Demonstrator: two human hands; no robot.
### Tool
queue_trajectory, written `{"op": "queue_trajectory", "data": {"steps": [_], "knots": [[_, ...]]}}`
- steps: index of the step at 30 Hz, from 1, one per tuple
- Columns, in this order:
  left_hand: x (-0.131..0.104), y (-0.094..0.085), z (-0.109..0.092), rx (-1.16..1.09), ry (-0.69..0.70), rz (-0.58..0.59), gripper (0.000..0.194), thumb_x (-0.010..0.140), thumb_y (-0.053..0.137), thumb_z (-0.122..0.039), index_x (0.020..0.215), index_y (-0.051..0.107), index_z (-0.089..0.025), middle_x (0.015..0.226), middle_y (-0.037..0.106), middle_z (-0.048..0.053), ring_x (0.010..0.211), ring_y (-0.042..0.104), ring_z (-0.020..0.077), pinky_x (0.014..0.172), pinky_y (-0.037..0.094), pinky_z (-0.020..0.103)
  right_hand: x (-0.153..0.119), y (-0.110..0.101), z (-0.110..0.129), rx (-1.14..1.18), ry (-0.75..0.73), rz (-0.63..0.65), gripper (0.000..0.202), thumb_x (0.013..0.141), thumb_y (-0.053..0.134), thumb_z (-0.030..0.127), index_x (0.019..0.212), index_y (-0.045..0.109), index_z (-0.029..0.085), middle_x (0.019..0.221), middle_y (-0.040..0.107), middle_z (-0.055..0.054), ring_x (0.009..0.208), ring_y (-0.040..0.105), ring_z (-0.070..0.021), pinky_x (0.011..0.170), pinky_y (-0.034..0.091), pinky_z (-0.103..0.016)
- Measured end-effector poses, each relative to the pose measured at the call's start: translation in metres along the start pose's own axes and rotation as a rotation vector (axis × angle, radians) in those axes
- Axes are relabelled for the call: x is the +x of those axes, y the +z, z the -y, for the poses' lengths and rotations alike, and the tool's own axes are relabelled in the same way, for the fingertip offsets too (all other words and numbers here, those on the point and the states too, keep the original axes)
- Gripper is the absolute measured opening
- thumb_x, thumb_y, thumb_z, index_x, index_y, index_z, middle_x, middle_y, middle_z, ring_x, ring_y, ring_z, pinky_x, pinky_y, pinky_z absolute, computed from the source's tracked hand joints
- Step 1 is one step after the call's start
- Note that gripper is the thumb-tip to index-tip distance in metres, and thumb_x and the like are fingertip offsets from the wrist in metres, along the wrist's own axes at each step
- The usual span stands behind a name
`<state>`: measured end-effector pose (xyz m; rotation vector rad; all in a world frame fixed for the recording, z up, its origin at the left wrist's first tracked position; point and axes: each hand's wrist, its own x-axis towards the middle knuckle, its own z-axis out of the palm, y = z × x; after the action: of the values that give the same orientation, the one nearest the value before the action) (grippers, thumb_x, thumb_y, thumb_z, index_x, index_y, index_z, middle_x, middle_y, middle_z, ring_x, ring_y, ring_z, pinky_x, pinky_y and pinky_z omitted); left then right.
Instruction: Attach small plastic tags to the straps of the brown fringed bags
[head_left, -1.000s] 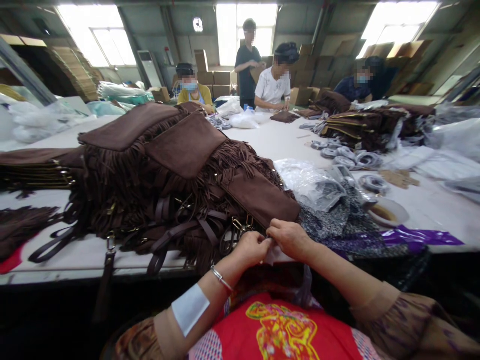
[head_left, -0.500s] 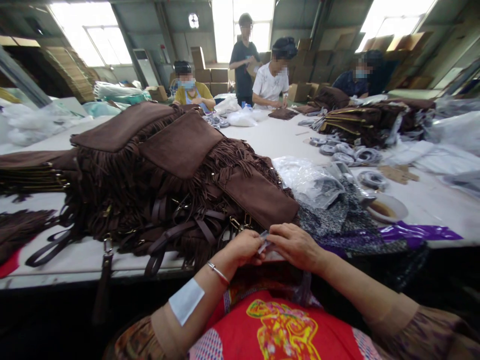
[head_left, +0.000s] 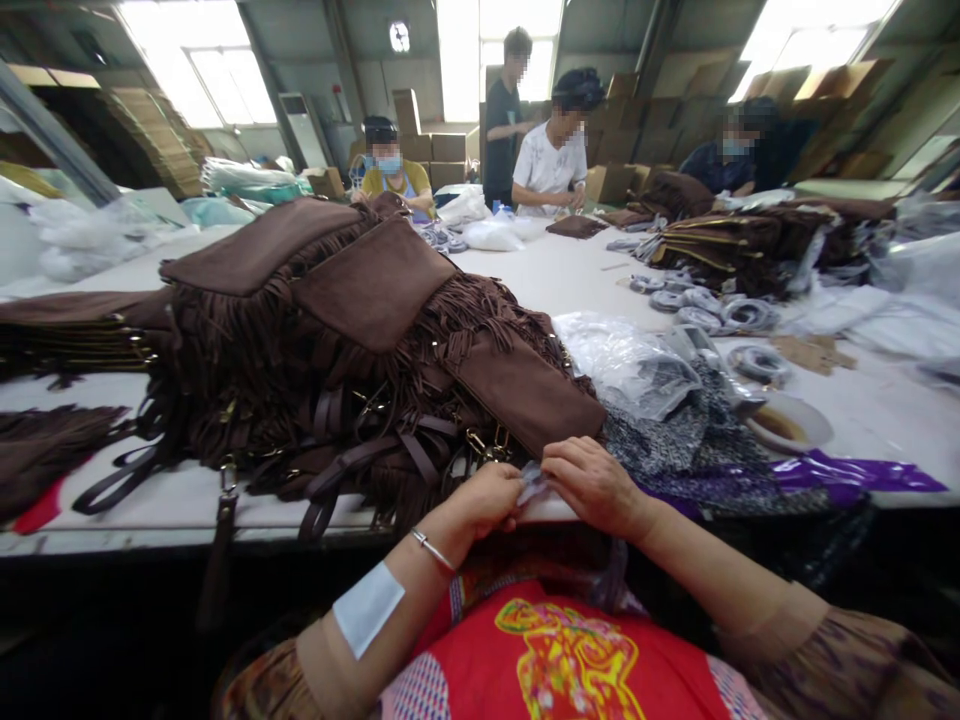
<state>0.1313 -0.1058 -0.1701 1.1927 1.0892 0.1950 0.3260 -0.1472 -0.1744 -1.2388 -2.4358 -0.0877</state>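
A small piece of clear, crumpled plastic (head_left: 532, 483) is stretched between my two hands at the table's front edge. My left hand (head_left: 489, 500) pinches its left side, with the fingers curled in. From the right, my right hand (head_left: 594, 487) holds the other side between thumb and fingertips. Just beyond them lies a dark brown fringed pouch (head_left: 529, 395), with metal clips (head_left: 489, 440) beside my left hand. It is part of a large heap of such bags (head_left: 375, 285), whose straps hang towards me.
To the right are a clear plastic bag (head_left: 626, 360), black-and-white speckled cloth (head_left: 675, 440), purple plastic (head_left: 855, 470) and a bowl (head_left: 814, 425) of brownish content. Coiled grey straps (head_left: 750, 314) and more brown bags (head_left: 720, 240) lie farther back. Several co-workers stand or sit across the table.
The plastic is now spread more between my fingertips, and my hands have shifted only slightly. The whole view has swung a little to the left.
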Motion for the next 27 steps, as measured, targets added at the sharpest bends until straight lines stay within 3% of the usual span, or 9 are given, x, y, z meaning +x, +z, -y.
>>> {"op": "queue_trajectory", "data": {"steps": [4,8,14,18,22,27], "knots": [[0.005,-0.006,-0.004,-0.3,-0.124,0.137,0.026,0.074,0.068,-0.036,0.07,0.052,-0.016,0.053,0.041,-0.009,0.037,0.029,0.0015,0.037,0.026,0.015,-0.006,0.003,0.005,-0.039,0.023,0.033,0.017,0.091,0.054,0.029,0.102,0.062,0.018,0.108,0.063,-0.009,0.093,0.052,-0.022,0.083,0.035,-0.036],[0.006,-0.004,-0.004,-0.347,-0.145,0.149,0.027,0.073,0.069,-0.036,0.069,0.052,-0.016,0.053,0.044,-0.008,0.038,0.035,0.0026,0.039,0.033,0.016,-0.004,0.006,0.006,-0.04,0.008,0.03,0.019,0.094,0.047,0.024,0.091,0.065,0.02,0.102,0.065,-0.007,0.088,0.051,-0.0193,0.08,0.034,-0.035],[0.006,-0.001,0.0,-0.282,-0.147,0.153,0.037,0.088,0.049,-0.045,0.08,0.062,-0.012,0.068,0.062,0.003,0.052,0.058,0.0103,0.048,0.051,0.024,0.0,0.001,0.006,0.017,-0.108,0.082,0.021,0.096,0.044,0.022,0.093,0.064,0.019,0.102,0.067,-0.007,0.091,0.054,-0.0182,0.08,0.034,-0.034],[0.004,0.0,-0.001,-0.15,-0.105,0.151,0.023,0.084,0.058,-0.034,0.076,0.062,-0.013,0.07,0.065,0.002,0.052,0.058,0.0098,0.048,0.051,0.024,-0.002,0.002,0.006,0.021,-0.083,0.081,0.019,0.095,0.046,0.024,0.097,0.064,0.018,0.102,0.067,-0.007,0.091,0.053,-0.0186,0.08,0.034,-0.034],[-0.002,0.006,0.003,-0.007,0.004,0.072,0.005,0.079,0.058,-0.019,0.078,0.06,-0.015,0.064,0.063,0.0,0.053,0.059,0.0109,0.049,0.051,0.024,-0.004,0.002,0.008,0.002,-0.006,0.076,0.018,0.094,0.048,0.021,0.092,0.065,0.018,0.093,0.066,-0.006,0.085,0.052,-0.0179,0.077,0.033,-0.033],[-0.004,0.015,0.018,0.198,0.123,-0.069,0.013,0.083,0.052,-0.023,0.083,0.062,-0.016,0.056,0.058,-0.001,0.045,0.053,0.0109,0.043,0.042,0.021,0.003,0.001,0.011,-0.045,0.06,0.145,0.012,0.09,0.053,0.022,0.087,0.065,0.018,0.083,0.064,-0.005,0.077,0.052,-0.0175,0.073,0.032,-0.032]]}}
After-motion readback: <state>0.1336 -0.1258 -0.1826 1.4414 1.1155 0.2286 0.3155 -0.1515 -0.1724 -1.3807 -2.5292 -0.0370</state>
